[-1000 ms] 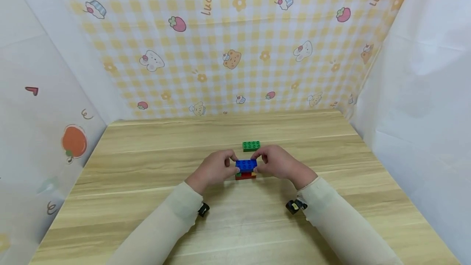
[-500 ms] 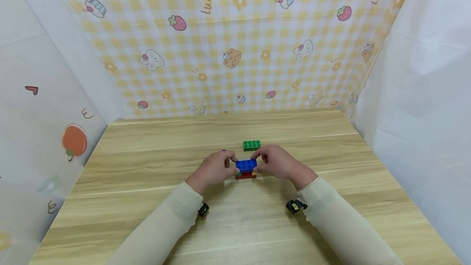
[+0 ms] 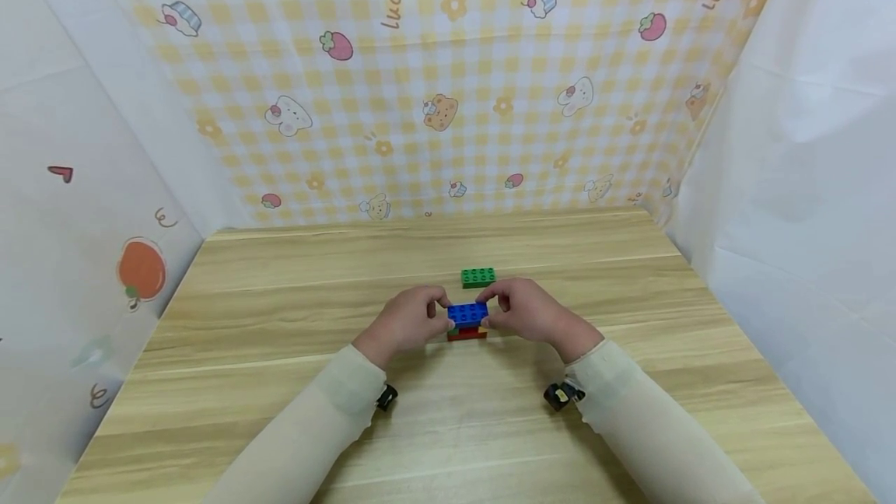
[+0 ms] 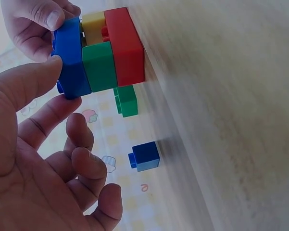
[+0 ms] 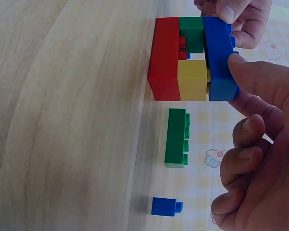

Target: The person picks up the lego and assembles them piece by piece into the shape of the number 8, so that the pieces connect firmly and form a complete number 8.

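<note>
A long blue brick (image 3: 467, 314) with studs lies across the top of a small stack. Under one end is a small green brick (image 4: 100, 66), under the other a small yellow brick (image 5: 192, 80). Both stand on a long red brick (image 3: 467, 337) at the bottom. My left hand (image 3: 409, 323) pinches the blue brick's left end between thumb and index finger. At its right end, my right hand (image 3: 528, 309) pinches it the same way. In the right wrist view, yellow studs show in a narrow gap beneath the blue brick; on the green side it looks flush.
Behind the stack lies a loose long green brick (image 3: 478, 278). A small blue brick (image 4: 145, 156) is also on the wooden table (image 3: 448, 426), hidden in the head view. A patterned cloth (image 3: 448, 61) hangs along the table's back edge, with white cloths at both sides.
Both hands and the stack stay practically in place. A sliver of blue above the left hand half a second ago no longer shows in the head view.
</note>
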